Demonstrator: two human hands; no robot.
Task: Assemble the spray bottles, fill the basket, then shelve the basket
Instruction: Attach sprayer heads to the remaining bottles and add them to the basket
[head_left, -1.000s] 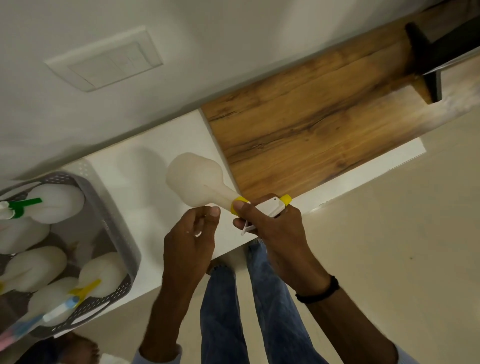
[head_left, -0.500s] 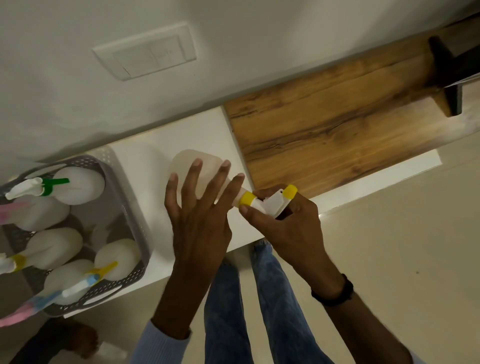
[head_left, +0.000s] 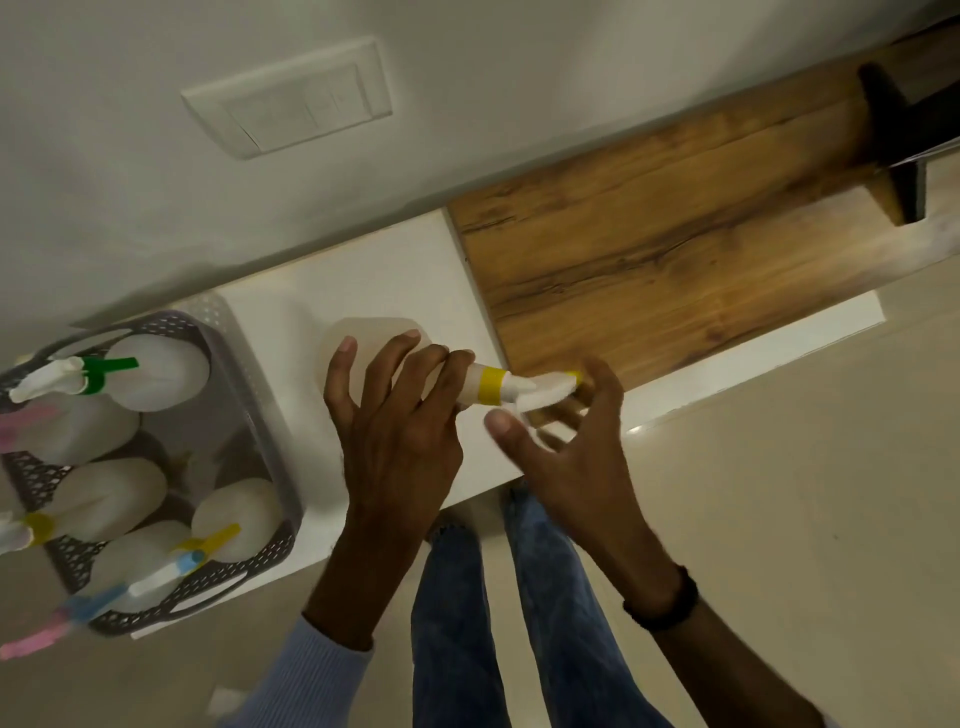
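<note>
No readable text, labels, brands, numbers or signs anywhere.

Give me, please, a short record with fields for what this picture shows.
Bottle in hand: translucent white spray bottle with yellow collar, lying sideways over the white ledge
Left hand: holds the bottle's body, fingers curved over it
Right hand: open beside the trigger head, blurred
Basket: grey perforated plastic basket at left, holding several assembled spray bottles
Step left: this bottle not yet in basket
</note>
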